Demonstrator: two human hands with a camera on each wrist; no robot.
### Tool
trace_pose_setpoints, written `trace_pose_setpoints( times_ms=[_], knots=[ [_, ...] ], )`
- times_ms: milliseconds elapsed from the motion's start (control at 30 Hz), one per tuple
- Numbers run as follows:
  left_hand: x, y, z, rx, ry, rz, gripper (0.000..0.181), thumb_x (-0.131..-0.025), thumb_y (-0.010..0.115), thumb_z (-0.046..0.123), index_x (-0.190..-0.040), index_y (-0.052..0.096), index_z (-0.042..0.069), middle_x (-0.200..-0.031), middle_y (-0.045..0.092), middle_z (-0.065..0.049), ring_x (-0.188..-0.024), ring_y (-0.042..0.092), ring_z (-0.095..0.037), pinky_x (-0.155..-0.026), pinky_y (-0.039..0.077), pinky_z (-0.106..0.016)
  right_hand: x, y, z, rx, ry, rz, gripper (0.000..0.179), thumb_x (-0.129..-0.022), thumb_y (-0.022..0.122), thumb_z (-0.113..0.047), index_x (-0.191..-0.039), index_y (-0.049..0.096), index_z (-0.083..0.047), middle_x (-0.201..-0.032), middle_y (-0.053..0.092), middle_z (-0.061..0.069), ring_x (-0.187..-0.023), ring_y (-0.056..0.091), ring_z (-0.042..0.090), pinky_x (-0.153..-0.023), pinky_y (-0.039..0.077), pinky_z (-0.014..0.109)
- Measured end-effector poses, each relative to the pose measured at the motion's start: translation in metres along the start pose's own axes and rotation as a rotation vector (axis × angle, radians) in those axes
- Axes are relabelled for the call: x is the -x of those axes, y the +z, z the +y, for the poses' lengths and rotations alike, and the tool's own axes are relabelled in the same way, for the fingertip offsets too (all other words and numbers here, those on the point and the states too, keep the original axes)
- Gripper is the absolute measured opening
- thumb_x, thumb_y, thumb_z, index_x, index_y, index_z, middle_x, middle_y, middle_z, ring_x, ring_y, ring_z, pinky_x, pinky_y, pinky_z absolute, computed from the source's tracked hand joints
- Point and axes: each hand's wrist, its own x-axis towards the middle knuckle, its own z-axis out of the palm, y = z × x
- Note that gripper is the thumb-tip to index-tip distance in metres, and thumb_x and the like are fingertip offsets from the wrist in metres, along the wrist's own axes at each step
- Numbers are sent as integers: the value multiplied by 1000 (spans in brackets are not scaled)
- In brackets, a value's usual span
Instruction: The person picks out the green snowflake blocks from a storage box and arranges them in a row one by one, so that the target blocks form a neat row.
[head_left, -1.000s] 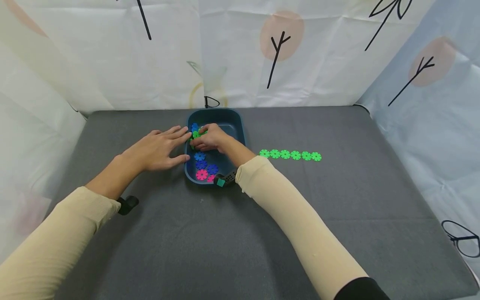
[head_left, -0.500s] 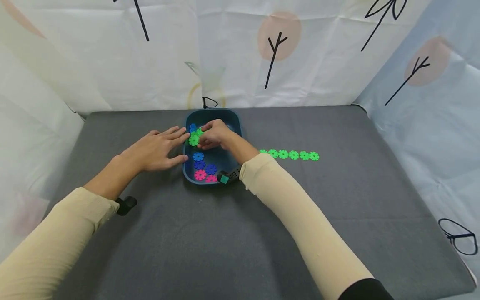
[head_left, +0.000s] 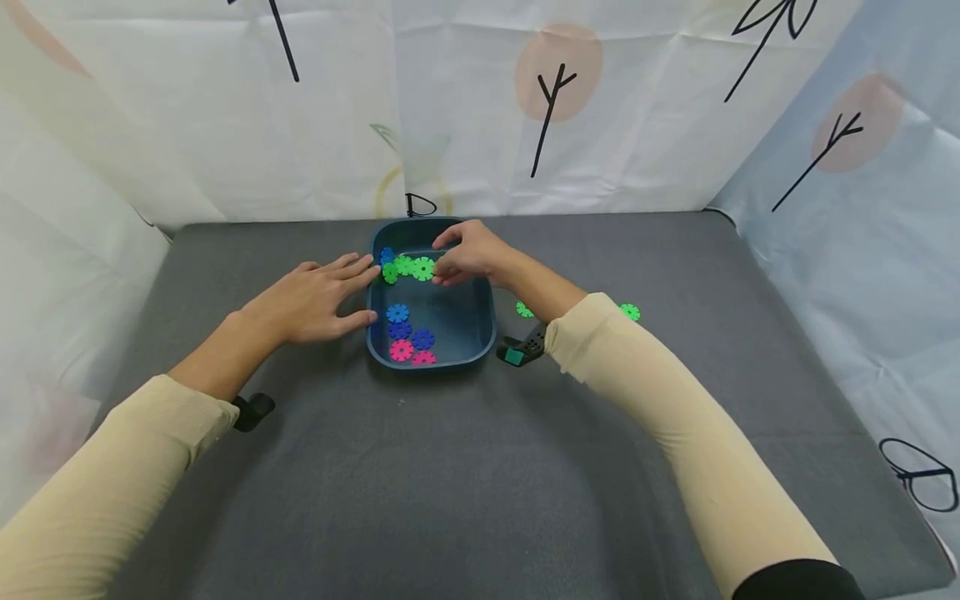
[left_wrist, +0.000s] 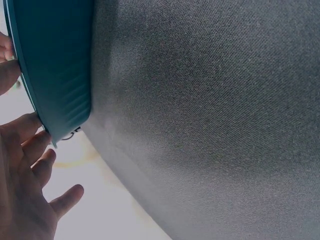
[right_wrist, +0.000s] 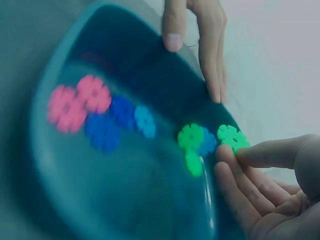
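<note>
My right hand (head_left: pixel 480 252) pinches a green snowflake disc (right_wrist: pixel 233 138) between thumb and fingertips, above the far part of the dark blue bin (head_left: pixel 459 321). The left hand (head_left: pixel 318 302) lies spread with straight fingers, its fingertips at the bin's left rim. Two more green snowflake discs (right_wrist: pixel 191 137) lie in the bin, close to a light blue disc (right_wrist: pixel 208 142). Nearer the front of the bin are several blue discs (head_left: pixel 423 339) and two pink discs (head_left: pixel 401 350). In the left wrist view, the fingers (left_wrist: pixel 34 147) touch the outer edge of the bin.
Right of the bin, a row of green discs (head_left: pixel 630 312) lies on the grey table (head_left: pixel 450 483), mostly hidden behind my right forearm and sleeve. White printed cloth (head_left: pixel 480 108) walls the table at the back and sides.
My right hand has come up and to the right from the pile at the bin's left side, carrying a green disc. Its forearm now covers the green row. The left hand stays put.
</note>
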Motion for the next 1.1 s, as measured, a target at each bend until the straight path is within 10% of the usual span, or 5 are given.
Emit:
trace_pose_setpoints(
  times_ms=[600,1100],
  knots=[
    [1,0,1,-2,3,16,73,-99,53,49,-154,35,3,-159,30,-19,-147,27,-39,-106,32,-65,85,-92,42,201,-7,52,29,-93,63,0,-121,62,4,-100,73,22,-94,71,35,-90,54,49],
    [1,-2,2,12,7,13,73,-99,54,48,-154,35,2,-160,29,-19,-147,26,-39,-107,31,-65,139,-178,88,277,-52,290,32,-99,59,-9,-124,59,11,-95,75,4,-82,71,12,-77,58,31]
  ],
)
